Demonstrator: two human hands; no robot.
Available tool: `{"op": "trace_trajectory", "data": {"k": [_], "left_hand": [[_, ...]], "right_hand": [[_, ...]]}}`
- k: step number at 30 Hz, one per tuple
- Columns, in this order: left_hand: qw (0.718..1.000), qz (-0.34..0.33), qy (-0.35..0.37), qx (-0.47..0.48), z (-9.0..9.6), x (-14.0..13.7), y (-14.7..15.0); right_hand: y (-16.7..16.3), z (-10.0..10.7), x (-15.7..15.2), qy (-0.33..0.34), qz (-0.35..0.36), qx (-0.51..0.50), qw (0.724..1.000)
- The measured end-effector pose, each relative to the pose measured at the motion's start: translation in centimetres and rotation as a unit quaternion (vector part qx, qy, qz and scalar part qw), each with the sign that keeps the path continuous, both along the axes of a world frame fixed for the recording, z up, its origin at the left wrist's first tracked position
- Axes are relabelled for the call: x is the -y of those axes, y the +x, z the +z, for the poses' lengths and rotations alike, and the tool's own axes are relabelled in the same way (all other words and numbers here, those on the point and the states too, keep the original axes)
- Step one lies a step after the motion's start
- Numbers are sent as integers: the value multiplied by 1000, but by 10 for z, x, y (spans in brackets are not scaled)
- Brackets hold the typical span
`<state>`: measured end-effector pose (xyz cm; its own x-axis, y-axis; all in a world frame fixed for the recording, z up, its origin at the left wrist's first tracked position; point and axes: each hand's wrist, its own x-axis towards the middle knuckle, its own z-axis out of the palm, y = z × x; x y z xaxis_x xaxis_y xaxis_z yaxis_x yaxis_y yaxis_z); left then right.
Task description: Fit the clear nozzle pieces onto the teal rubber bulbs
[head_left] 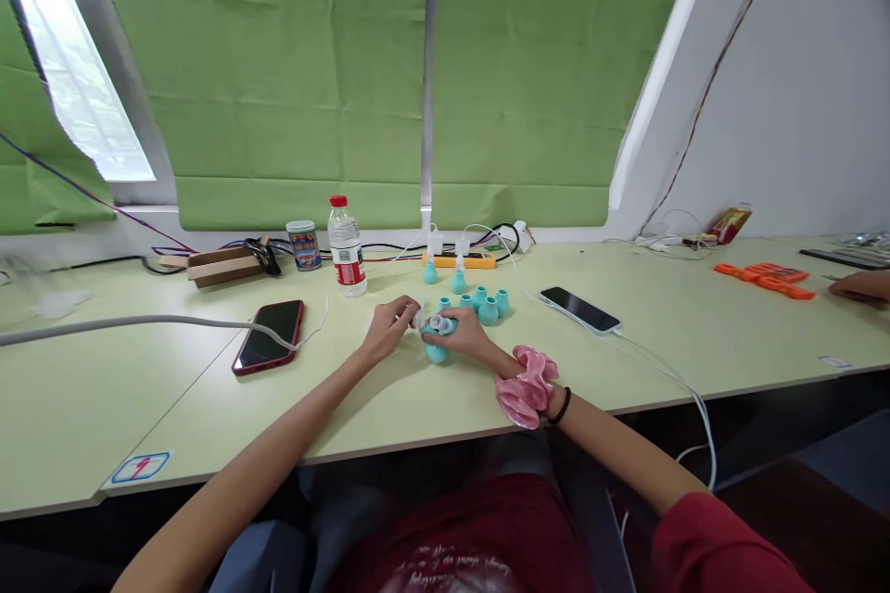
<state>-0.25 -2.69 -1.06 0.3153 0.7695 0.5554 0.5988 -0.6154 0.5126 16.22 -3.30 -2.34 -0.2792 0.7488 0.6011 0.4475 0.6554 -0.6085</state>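
My left hand (390, 329) is closed, its fingertips pinching a small translucent white piece (418, 320) whose exact shape is too small to make out. Beside it, my right hand (467, 334) is wrapped round teal rubber bulbs (437, 353) with clear whitish tube-like tops (440, 324) sticking up; how many it holds is partly hidden by the fingers. Just behind my right hand stand several open-necked teal bulbs (488, 311). Farther back, two teal bulbs (458, 282) bear clear white tops. Some thin clear material (370, 322) lies by my left hand.
A plastic bottle (348, 250), a can (304, 246) and a cardboard box (226, 266) stand at the back left. Phones lie left (270, 338) and right (580, 310), with cables. Behind is an orange power strip (473, 259). Another person's hand (862, 286) is near orange scissors-like pieces (769, 278).
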Motion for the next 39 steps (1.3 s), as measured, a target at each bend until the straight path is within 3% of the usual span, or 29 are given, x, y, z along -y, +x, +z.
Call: {"op": "trace_trajectory", "data": {"k": [5,9,15,22,27,33,39], "left_hand": [[999,-29,-36,6,1,4,8],[998,4,-44,42,-3,3,11],[997,31,-44,51,0,11,13],[995,-8,-98,0,-2,0,9],[994,30,-108,-19,-2,-13,-1],[990,134,-16,-44,7,-12,-13],[981,143,20,-131,-14,-14,-8]], "right_hand": [[-4,1,4,9,19,8,1000],[-3,1,2,2,-1,8,1000],[0,-4,1,-27,52,35,998],[-3,-5,5,7,96,28,995],[-6,1,12,39,121,7,992],[-5,8,15,74,16,-73,995],[-2,9,8,74,-51,-97,991]]}}
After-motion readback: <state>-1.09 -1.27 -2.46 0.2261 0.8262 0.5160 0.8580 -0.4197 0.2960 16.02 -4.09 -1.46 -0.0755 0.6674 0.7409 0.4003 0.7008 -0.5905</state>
